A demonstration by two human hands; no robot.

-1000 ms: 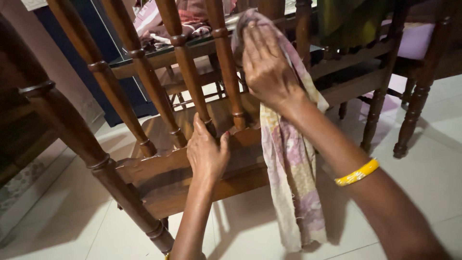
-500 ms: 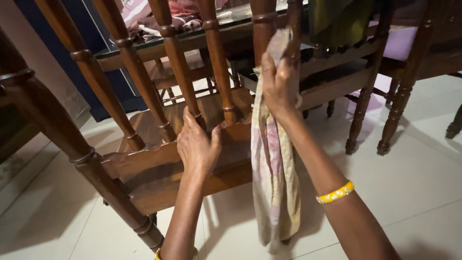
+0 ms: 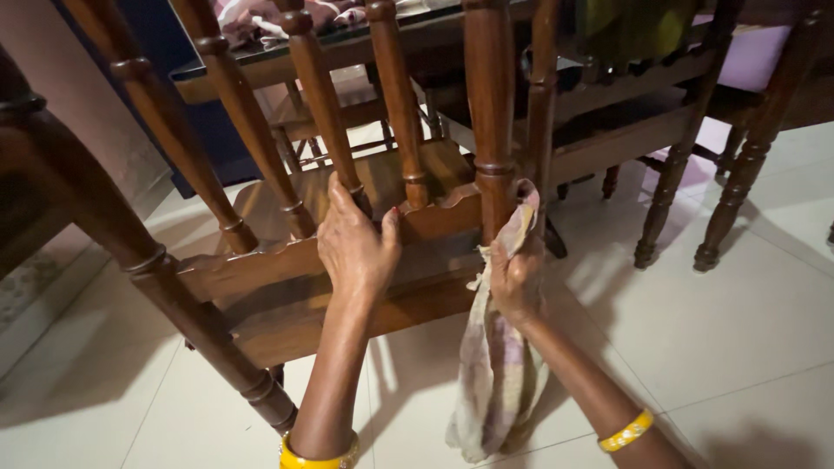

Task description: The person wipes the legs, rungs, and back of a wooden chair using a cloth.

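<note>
I see my left hand [image 3: 356,247] clamped over the chair's [image 3: 287,295] carved back rail at the foot of a spindle [image 3: 323,104], while my right hand [image 3: 517,274] grips a faded cloth [image 3: 495,382] bunched against the thick post [image 3: 491,113], its tail hanging toward the floor [image 3: 764,330].

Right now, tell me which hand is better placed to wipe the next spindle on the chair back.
Probably the right hand: it holds the cloth against the chair's turned post. The left hand holds no cloth and grips the carved rail, bracing the chair.
</note>
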